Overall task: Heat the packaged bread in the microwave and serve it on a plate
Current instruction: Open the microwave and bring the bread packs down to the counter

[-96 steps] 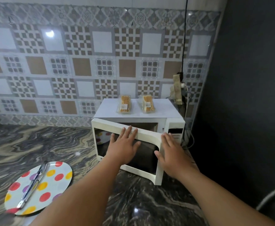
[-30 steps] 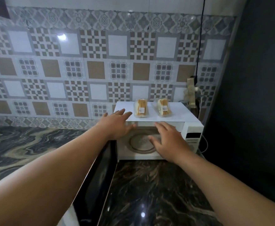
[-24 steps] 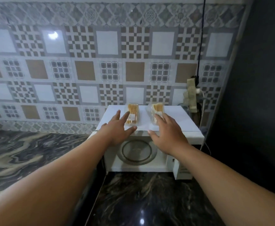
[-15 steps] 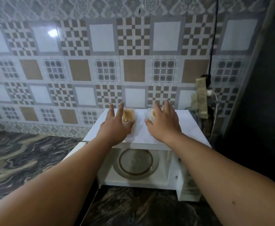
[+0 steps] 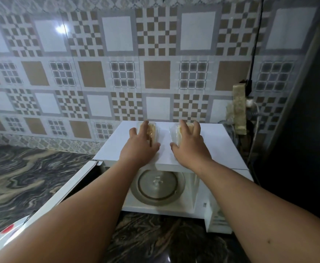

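Patterned wall tiles [image 5: 121, 73] back the white microwave [image 5: 229, 147], where two clear bread packs sit on top. Left hand [image 5: 139, 147] covers the left pack [image 5: 154, 130], right hand [image 5: 190, 147] the right pack [image 5: 174, 132], fingers spread over each; whether they grip yet, I cannot tell. Best to clamp both sides firmly before lowering them onto the single turntable [image 5: 158, 186].

hands [image 5: 139, 149] on bread packs [image 5: 153, 130] atop microwave [image 5: 221, 147]
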